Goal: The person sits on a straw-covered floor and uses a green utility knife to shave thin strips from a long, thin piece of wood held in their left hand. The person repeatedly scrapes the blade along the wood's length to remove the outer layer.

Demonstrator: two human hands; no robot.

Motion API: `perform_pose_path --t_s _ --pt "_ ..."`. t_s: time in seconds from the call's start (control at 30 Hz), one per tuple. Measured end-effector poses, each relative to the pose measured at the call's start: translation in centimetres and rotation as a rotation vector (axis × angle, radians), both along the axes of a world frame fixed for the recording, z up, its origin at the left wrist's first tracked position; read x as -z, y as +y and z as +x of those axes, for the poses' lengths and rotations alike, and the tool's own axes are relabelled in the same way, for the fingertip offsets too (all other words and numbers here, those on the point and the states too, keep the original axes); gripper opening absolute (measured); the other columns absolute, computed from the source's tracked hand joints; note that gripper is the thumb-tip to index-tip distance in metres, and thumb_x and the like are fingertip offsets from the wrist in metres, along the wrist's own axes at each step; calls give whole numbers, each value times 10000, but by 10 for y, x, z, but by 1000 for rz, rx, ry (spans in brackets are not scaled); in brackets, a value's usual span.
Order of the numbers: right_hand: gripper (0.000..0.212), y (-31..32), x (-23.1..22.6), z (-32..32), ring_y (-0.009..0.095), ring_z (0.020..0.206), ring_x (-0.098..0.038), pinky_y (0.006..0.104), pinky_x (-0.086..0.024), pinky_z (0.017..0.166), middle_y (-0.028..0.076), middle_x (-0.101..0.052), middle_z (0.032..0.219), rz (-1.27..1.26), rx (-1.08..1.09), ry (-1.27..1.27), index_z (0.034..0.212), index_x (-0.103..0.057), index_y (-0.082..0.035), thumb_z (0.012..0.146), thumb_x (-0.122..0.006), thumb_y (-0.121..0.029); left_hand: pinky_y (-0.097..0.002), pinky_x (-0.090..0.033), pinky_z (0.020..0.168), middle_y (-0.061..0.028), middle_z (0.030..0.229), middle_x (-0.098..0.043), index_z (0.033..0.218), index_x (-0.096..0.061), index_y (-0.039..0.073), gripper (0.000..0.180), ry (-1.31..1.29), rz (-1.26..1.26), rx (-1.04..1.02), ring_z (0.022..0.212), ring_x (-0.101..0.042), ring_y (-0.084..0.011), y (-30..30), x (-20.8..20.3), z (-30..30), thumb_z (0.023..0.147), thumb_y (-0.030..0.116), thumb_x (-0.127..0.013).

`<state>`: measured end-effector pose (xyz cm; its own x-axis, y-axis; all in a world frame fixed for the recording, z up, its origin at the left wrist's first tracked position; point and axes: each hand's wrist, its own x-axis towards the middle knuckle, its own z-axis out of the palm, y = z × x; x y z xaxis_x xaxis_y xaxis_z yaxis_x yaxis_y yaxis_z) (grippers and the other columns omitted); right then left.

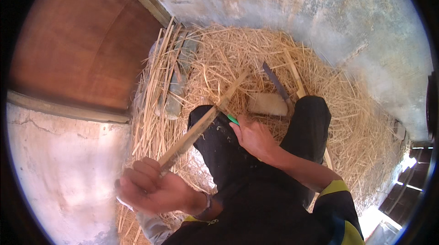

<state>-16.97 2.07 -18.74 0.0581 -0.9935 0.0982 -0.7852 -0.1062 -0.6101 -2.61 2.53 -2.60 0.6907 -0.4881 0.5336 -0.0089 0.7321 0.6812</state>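
My left hand (153, 188) is closed around the near end of a long, flat bamboo strip (192, 137). The strip slants up and away to the right, across my left knee. Closed on a small knife with a green handle (232, 119), my right hand (257, 141) rests just right of the strip above my left thigh. The blade seems to meet the strip near its middle, but it is mostly hidden. A few pale shavings cling to my dark trousers (224, 146).
Shavings (356, 121) cover the floor. Between my knees lie a pale block (267, 104) and a dark-bladed machete (275, 80). Another strip (294, 72) lies beyond my right knee. Thin split strips (157, 80) lie at left, near a brown door (82, 39). Walls (292, 2) stand close.
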Motion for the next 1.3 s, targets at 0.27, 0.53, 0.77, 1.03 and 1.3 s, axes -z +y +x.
perform_pose_path --t_s 0.27,0.53,0.77,1.03,1.3 --pt "283 -20 25 -15 375 514 -606 470 -492 473 183 -576 550 98 -20 118 918 -528 -17 946 -519 -298 -261 -154 486 42 507 -172 615 -260 161 343 18 7 106 456 -137 -67 7 0 10 892 123 -459" --pt "291 -31 30 -22 384 543 -609 487 -492 472 203 -587 592 8 -25 69 990 -542 -23 943 -521 -309 -261 -162 447 35 494 -186 651 -275 144 305 -11 -20 123 426 -154 -69 6 0 -1 911 129 -435" --pt "301 21 -61 6 399 550 -599 472 -486 489 210 -573 588 95 -223 -280 955 -522 -23 941 -523 -323 -268 -159 480 40 495 -177 632 -277 153 323 -28 -34 226 442 -137 -70 9 1 5 898 113 -454" --pt "261 20 -65 12 386 550 -603 463 -469 477 201 -560 577 213 -108 -232 939 -503 -19 913 -579 -267 -262 -152 479 42 507 -171 637 -285 152 329 27 -7 82 448 -149 -65 5 -3 -4 898 124 -483" --pt "260 23 -56 9 391 545 -594 458 -468 466 214 -571 592 145 -92 -263 925 -484 -1 917 -575 -244 -259 -151 483 42 528 -164 652 -296 146 314 14 -1 55 458 -160 -65 3 -1 -21 911 125 -472"
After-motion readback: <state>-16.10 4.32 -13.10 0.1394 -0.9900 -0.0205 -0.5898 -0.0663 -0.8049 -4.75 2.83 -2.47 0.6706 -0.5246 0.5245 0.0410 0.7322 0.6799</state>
